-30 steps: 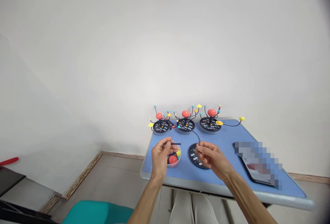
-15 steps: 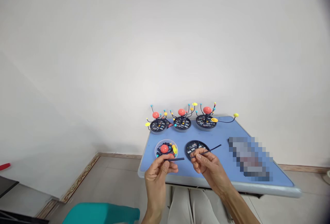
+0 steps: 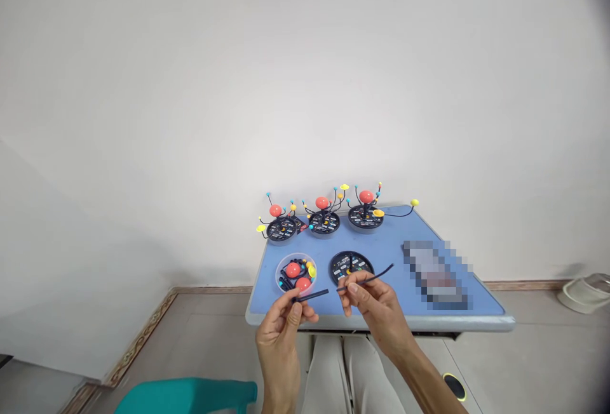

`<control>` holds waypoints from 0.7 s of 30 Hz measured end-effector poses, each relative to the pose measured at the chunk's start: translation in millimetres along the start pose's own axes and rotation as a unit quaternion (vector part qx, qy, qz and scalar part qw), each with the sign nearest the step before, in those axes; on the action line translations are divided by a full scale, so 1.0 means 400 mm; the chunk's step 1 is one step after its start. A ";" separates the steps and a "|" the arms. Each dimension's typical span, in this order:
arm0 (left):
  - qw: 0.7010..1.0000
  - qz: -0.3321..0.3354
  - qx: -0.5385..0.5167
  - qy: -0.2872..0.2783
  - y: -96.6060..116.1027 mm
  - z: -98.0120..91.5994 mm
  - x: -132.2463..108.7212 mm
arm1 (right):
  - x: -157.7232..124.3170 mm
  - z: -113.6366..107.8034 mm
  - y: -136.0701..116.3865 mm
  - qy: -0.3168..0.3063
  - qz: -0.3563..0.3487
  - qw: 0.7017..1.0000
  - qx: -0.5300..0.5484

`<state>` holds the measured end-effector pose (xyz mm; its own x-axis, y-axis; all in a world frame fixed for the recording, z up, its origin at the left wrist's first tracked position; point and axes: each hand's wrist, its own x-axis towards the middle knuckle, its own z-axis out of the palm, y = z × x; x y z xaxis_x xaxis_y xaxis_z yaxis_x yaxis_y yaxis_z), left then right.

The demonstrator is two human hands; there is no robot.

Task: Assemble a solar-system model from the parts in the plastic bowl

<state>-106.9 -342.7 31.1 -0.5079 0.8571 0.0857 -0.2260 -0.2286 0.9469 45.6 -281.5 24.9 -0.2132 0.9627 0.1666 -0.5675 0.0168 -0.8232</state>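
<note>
Between thumb and fingers, my left hand [image 3: 281, 331] pinches a short black tube [image 3: 314, 295] that points right. My right hand [image 3: 374, 306] grips a thin, curved black rod [image 3: 381, 273], its near end facing the tube's tip across a small gap. Just beyond my right hand lies a round black base [image 3: 339, 266] with printed labels and a short upright post. A clear round bowl [image 3: 278, 266] behind my left hand holds red balls [image 3: 292, 270], small yellow and blue pieces and black rods.
Three planetary models [image 3: 281, 230] with red balls and curved arms stand along the back of the blue table [image 3: 305, 242]. A blurred flat object [image 3: 436, 277] lies at the right. A teal stool [image 3: 185, 395] is at lower left.
The view has shifted, so the table and models appear further left. The black tube in my left hand now tilts slightly upward to the right. Both hands keep their pieces.
</note>
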 end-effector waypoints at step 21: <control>1.000 -0.018 0.000 0.018 -0.009 0.000 0.023 | 0.008 0.017 0.003 0.021 0.021 0.998 0.059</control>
<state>-110.5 -334.0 28.6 -0.5292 0.8475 0.0409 -0.2443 -0.1984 0.9492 39.1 -280.1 28.2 -0.2072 0.9723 0.1081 -0.6486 -0.0538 -0.7592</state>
